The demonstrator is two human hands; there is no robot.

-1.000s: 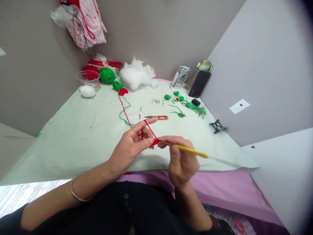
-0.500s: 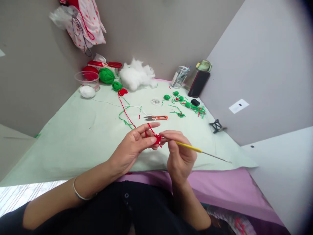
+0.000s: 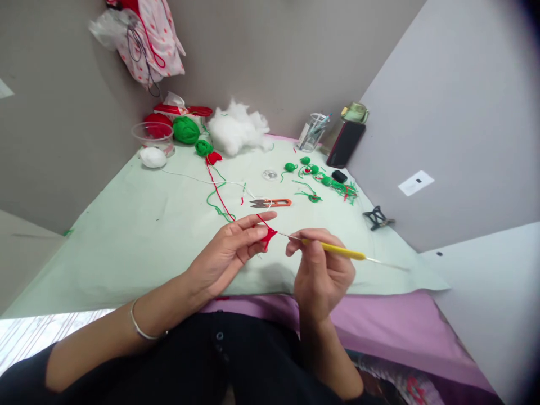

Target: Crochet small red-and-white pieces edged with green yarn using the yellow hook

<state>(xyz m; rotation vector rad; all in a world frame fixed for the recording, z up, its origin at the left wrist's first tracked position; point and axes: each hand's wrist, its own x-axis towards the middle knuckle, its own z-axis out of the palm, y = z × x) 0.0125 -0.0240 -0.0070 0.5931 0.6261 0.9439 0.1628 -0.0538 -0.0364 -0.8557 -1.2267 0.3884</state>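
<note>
Between thumb and fingers, my left hand (image 3: pixel 230 247) pinches a small red crochet piece (image 3: pixel 269 235). Red yarn (image 3: pixel 220 197) runs over its raised index finger and back across the table. My right hand (image 3: pixel 323 270) grips a crochet hook (image 3: pixel 337 250) by its yellow handle. The hook's thin metal shaft points left, and its tip meets the right edge of the red piece. Just beyond my hands lie orange-handled thread snips (image 3: pixel 272 202), with white yarn crossing them.
Behind are a white stuffing heap (image 3: pixel 238 128), green yarn balls (image 3: pixel 186 130), a white yarn ball (image 3: pixel 152 157) and a clear tub (image 3: pixel 154 135). Several small green crocheted balls (image 3: pixel 305 161) and yarn scraps lie at right, near a phone (image 3: pixel 346 144), a pen cup (image 3: pixel 313 133) and a black stand (image 3: pixel 378 218).
My right hand has moved right with the crochet hook, baring more of its shaft. The red piece has tilted, and my left thumb has shifted up a little.
</note>
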